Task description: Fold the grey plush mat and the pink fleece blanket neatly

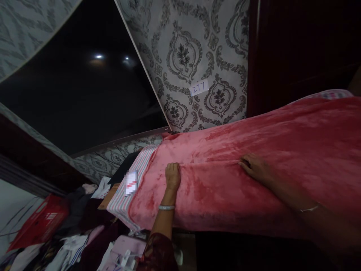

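The blanket [210, 197] spans the centre and right of the frame, its long axis running from lower left toward the right edge, rising slightly. Both hands touch it, so neither is nearer. The left hand [172, 176], at centre, is closed in a fist gripping the cloth; the right hand [255, 167], right of centre, has curled fingers pinching it. Between them a straight ridge [208, 163] runs nearly level, along the blanket's length.

On the wall [183, 22], upper centre, a slip [199, 87] reads "277". The card [131, 183] on the striped cloth [121, 206], left of the blanket, is pixelated and unreadable. White marks on the red basket [42, 220], lower left, are too blurred to read.
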`<move>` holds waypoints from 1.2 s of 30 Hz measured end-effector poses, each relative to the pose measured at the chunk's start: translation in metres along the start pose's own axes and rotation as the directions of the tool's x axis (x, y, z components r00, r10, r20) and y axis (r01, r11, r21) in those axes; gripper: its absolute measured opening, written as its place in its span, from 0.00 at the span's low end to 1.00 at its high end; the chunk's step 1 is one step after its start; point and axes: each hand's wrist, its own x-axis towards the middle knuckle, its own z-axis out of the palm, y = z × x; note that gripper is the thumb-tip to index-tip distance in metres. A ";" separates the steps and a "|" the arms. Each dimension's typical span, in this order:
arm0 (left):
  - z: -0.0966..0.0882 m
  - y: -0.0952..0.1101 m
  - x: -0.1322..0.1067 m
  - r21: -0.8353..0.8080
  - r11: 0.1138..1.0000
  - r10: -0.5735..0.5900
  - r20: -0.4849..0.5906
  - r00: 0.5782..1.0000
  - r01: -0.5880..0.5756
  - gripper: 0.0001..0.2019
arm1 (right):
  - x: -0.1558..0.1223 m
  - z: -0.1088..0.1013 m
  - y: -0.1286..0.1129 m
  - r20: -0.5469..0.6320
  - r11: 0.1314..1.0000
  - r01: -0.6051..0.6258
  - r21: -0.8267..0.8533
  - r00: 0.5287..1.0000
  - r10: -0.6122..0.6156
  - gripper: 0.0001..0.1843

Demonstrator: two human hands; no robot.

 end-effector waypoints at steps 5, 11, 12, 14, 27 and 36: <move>0.000 0.002 0.000 -0.013 0.999 0.043 0.112 0.993 -0.042 0.08 | -0.001 -0.001 0.000 0.055 1.000 -0.030 -0.003 0.998 0.030 0.11; 0.002 0.002 0.000 -0.040 0.999 0.038 0.125 0.991 -0.033 0.07 | -0.003 0.000 0.002 0.118 1.000 -0.020 0.008 0.993 0.019 0.13; 0.002 0.001 0.000 -0.051 0.998 0.036 0.120 0.992 -0.030 0.07 | -0.004 0.001 0.002 0.120 1.000 -0.012 0.002 0.993 0.011 0.14; 0.003 0.000 -0.001 -0.070 0.997 0.031 0.109 0.994 -0.023 0.08 | -0.004 0.003 0.004 0.125 1.000 0.012 -0.002 0.992 -0.012 0.13; 0.005 -0.003 -0.002 -0.094 0.995 -0.014 0.046 0.999 0.018 0.09 | -0.002 0.000 -0.005 0.023 1.000 -0.008 -0.002 1.000 0.008 0.11; 0.001 0.001 -0.002 -0.098 0.995 0.003 0.059 0.998 0.002 0.10 | -0.001 -0.004 -0.009 0.067 1.000 -0.013 -0.004 0.998 0.013 0.08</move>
